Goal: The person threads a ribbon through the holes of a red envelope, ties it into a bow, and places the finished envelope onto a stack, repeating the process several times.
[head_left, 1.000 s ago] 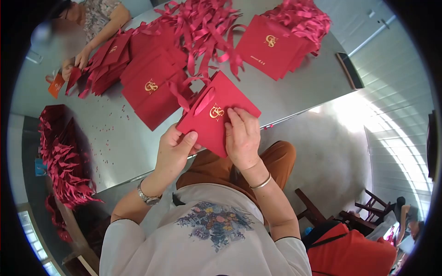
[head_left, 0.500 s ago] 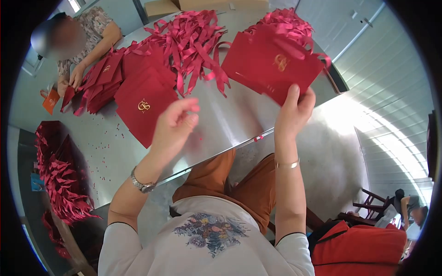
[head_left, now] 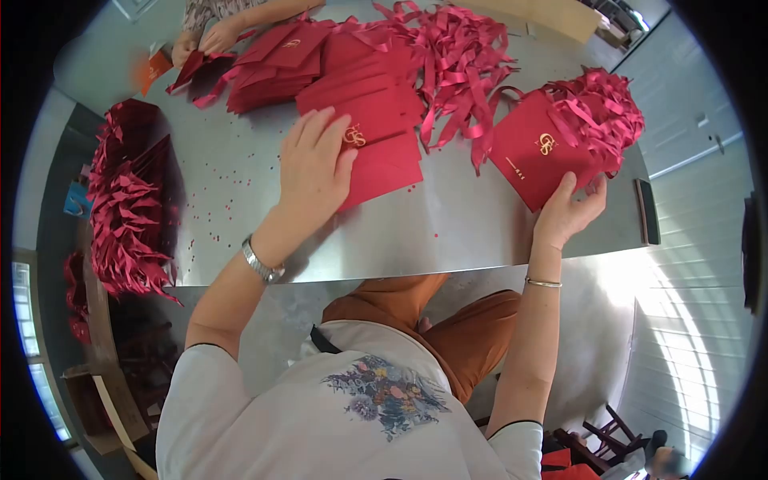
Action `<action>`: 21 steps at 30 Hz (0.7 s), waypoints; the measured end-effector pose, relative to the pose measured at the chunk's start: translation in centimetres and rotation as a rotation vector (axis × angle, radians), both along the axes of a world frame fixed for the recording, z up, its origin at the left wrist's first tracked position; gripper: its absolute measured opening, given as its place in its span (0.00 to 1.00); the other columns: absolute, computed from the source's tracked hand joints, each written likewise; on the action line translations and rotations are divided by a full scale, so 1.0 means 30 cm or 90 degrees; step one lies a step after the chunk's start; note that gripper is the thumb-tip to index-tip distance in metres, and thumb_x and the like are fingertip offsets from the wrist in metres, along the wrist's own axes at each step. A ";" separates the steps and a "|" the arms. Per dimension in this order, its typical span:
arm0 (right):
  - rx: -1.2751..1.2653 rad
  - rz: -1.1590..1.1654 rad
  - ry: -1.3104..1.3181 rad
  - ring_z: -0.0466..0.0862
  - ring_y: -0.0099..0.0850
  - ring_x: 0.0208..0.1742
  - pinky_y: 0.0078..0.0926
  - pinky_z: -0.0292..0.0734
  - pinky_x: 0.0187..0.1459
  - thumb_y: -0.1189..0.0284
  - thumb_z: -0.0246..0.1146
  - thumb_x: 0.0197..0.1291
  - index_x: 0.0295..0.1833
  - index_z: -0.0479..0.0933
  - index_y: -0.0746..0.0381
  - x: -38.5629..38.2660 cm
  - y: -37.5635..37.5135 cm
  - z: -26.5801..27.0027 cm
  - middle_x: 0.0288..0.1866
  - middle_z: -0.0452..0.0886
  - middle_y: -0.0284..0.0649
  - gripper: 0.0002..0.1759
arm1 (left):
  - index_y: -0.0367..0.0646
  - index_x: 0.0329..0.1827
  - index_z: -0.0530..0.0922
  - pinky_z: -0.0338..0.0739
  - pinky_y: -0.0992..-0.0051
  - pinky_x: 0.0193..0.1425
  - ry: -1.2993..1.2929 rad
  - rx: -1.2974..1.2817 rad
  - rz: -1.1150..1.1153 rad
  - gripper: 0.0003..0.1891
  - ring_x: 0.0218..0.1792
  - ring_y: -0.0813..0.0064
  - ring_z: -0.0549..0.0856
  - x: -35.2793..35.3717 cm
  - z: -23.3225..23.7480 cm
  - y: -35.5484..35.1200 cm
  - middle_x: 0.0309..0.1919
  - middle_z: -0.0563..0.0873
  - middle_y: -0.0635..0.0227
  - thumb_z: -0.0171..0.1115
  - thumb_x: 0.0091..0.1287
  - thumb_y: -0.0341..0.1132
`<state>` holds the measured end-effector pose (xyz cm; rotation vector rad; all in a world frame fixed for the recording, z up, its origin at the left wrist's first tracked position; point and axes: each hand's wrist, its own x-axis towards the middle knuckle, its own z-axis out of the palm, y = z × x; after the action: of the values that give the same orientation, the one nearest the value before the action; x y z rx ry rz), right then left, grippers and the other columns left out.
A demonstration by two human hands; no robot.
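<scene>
My left hand (head_left: 314, 168) lies with fingers stretched over the left part of a fanned stack of flat red paper bags (head_left: 388, 168), next to a gold logo. At the right, my right hand (head_left: 570, 212) grips the lower edge of a red gift bag (head_left: 532, 148) with a gold logo and ribbon. This bag rests against a pile of finished-looking bags with bunched pink-red ribbons (head_left: 604, 112). Between the two piles lies a heap of loose ribbons (head_left: 464, 68).
Another person's hands (head_left: 212, 40) hold a dark red piece at the far left, near an orange tag (head_left: 152, 68). A second red stack (head_left: 276, 68) lies behind mine. Ribboned bags (head_left: 128, 208) stand at the left table end. A dark phone-like object (head_left: 646, 212) lies at the right edge.
My right hand has brought the gift bag down from the air onto the ribboned pile. The left hand has gone from hovering near the stack to lying on it. My view has turned.
</scene>
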<state>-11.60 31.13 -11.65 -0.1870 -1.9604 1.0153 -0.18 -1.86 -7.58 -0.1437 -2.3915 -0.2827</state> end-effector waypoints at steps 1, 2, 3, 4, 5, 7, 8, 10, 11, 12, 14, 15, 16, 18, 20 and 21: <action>0.096 -0.025 0.053 0.73 0.47 0.59 0.42 0.69 0.62 0.77 0.67 0.54 0.63 0.68 0.71 0.005 -0.002 0.006 0.58 0.73 0.52 0.30 | 0.40 0.58 0.77 0.66 0.55 0.64 -0.007 -0.020 0.034 0.22 0.62 0.51 0.74 -0.022 -0.010 -0.019 0.60 0.77 0.54 0.64 0.60 0.34; 0.195 -0.053 0.105 0.74 0.48 0.59 0.43 0.69 0.62 0.78 0.66 0.53 0.61 0.71 0.69 0.016 0.002 0.016 0.57 0.75 0.52 0.28 | 0.39 0.58 0.77 0.66 0.56 0.65 -0.017 -0.038 0.064 0.22 0.62 0.52 0.74 -0.043 -0.013 -0.027 0.60 0.77 0.54 0.64 0.61 0.36; 0.271 0.005 0.139 0.74 0.48 0.58 0.44 0.69 0.62 0.80 0.66 0.50 0.57 0.74 0.68 0.027 0.002 0.043 0.56 0.76 0.50 0.25 | 0.39 0.58 0.77 0.67 0.57 0.62 -0.007 -0.065 0.067 0.22 0.60 0.56 0.75 -0.065 -0.016 -0.040 0.57 0.79 0.58 0.64 0.62 0.38; 0.348 0.064 0.172 0.75 0.47 0.58 0.45 0.68 0.62 0.81 0.66 0.48 0.54 0.76 0.66 0.035 -0.004 0.065 0.55 0.78 0.48 0.23 | 0.39 0.58 0.77 0.67 0.57 0.62 -0.010 -0.056 0.062 0.22 0.60 0.56 0.75 -0.083 -0.015 -0.044 0.57 0.79 0.58 0.64 0.62 0.38; 0.408 0.163 0.149 0.77 0.44 0.58 0.43 0.70 0.59 0.81 0.64 0.48 0.50 0.80 0.61 0.040 -0.024 0.063 0.55 0.79 0.44 0.20 | 0.40 0.58 0.78 0.67 0.58 0.61 -0.049 -0.062 0.064 0.22 0.58 0.59 0.76 -0.098 -0.011 -0.047 0.55 0.81 0.60 0.65 0.62 0.39; 0.594 0.253 0.015 0.76 0.39 0.60 0.39 0.70 0.56 0.78 0.61 0.50 0.49 0.81 0.56 0.068 -0.096 0.089 0.57 0.79 0.40 0.18 | 0.41 0.55 0.79 0.68 0.59 0.56 -0.069 -0.081 0.061 0.21 0.53 0.64 0.78 -0.126 -0.027 -0.067 0.50 0.83 0.66 0.66 0.61 0.40; 0.647 0.302 0.020 0.76 0.37 0.60 0.37 0.70 0.56 0.76 0.60 0.51 0.49 0.82 0.55 0.072 -0.122 0.104 0.57 0.79 0.38 0.18 | 0.41 0.55 0.79 0.68 0.59 0.56 -0.070 -0.079 0.057 0.21 0.53 0.64 0.78 -0.129 -0.025 -0.063 0.50 0.83 0.66 0.66 0.61 0.40; 0.719 0.381 0.036 0.75 0.34 0.60 0.34 0.69 0.56 0.72 0.59 0.50 0.45 0.82 0.55 0.046 -0.153 0.098 0.55 0.80 0.34 0.15 | 0.40 0.56 0.80 0.68 0.61 0.58 -0.120 -0.047 0.067 0.21 0.56 0.61 0.78 -0.133 -0.006 -0.057 0.53 0.82 0.62 0.67 0.60 0.39; 0.718 0.380 0.036 0.75 0.34 0.60 0.34 0.69 0.56 0.72 0.59 0.50 0.45 0.82 0.55 0.030 -0.156 0.102 0.55 0.80 0.34 0.15 | 0.40 0.56 0.80 0.68 0.61 0.58 -0.119 -0.048 0.067 0.21 0.56 0.61 0.78 -0.136 0.004 -0.053 0.53 0.82 0.62 0.67 0.60 0.39; 0.746 0.419 0.016 0.75 0.34 0.60 0.34 0.69 0.56 0.72 0.59 0.49 0.44 0.82 0.55 0.015 -0.155 0.111 0.54 0.81 0.33 0.14 | 0.42 0.54 0.80 0.69 0.61 0.57 -0.133 -0.033 0.071 0.21 0.54 0.62 0.78 -0.138 0.013 -0.050 0.51 0.82 0.63 0.68 0.58 0.37; 0.775 0.460 -0.005 0.75 0.33 0.60 0.34 0.69 0.56 0.72 0.59 0.49 0.43 0.82 0.55 0.008 -0.158 0.120 0.53 0.82 0.32 0.14 | 0.43 0.53 0.81 0.69 0.60 0.56 -0.149 -0.015 0.077 0.20 0.53 0.63 0.78 -0.135 0.028 -0.057 0.49 0.82 0.64 0.69 0.56 0.36; 0.787 0.488 -0.009 0.75 0.33 0.60 0.34 0.69 0.56 0.72 0.60 0.49 0.41 0.82 0.55 0.012 -0.158 0.127 0.52 0.82 0.32 0.12 | 0.42 0.52 0.81 0.71 0.60 0.55 -0.144 -0.003 0.057 0.20 0.52 0.62 0.79 -0.134 0.035 -0.063 0.48 0.82 0.63 0.70 0.56 0.34; 0.800 0.515 -0.013 0.75 0.33 0.60 0.34 0.69 0.56 0.72 0.61 0.49 0.40 0.81 0.56 0.016 -0.157 0.133 0.51 0.83 0.32 0.11 | 0.41 0.51 0.81 0.72 0.61 0.53 -0.138 0.009 0.037 0.19 0.51 0.61 0.80 -0.134 0.045 -0.066 0.47 0.83 0.62 0.70 0.55 0.32; 0.683 0.588 0.000 0.76 0.35 0.60 0.36 0.70 0.57 0.72 0.65 0.50 0.39 0.81 0.56 0.078 -0.185 0.134 0.52 0.83 0.34 0.09 | 0.40 0.49 0.80 0.74 0.63 0.52 -0.172 0.127 -0.011 0.18 0.49 0.59 0.81 -0.111 0.090 -0.059 0.45 0.83 0.60 0.69 0.55 0.30; 0.466 0.647 0.009 0.79 0.42 0.56 0.41 0.73 0.56 0.76 0.66 0.52 0.38 0.79 0.61 0.158 -0.219 0.128 0.52 0.83 0.40 0.07 | 0.39 0.48 0.79 0.75 0.65 0.51 -0.210 0.242 -0.060 0.16 0.48 0.57 0.82 -0.088 0.118 -0.050 0.44 0.84 0.59 0.67 0.55 0.28; 0.351 0.676 0.010 0.80 0.44 0.54 0.43 0.74 0.55 0.78 0.66 0.53 0.38 0.78 0.62 0.200 -0.234 0.127 0.51 0.83 0.42 0.07 | 0.38 0.46 0.78 0.76 0.66 0.50 -0.245 0.229 -0.073 0.15 0.46 0.55 0.82 -0.081 0.124 -0.044 0.42 0.84 0.57 0.66 0.55 0.27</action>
<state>-5.60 24.13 -7.85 1.2712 -2.2349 1.0035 -2.61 -3.19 -3.87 -0.0612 -2.6625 -0.8549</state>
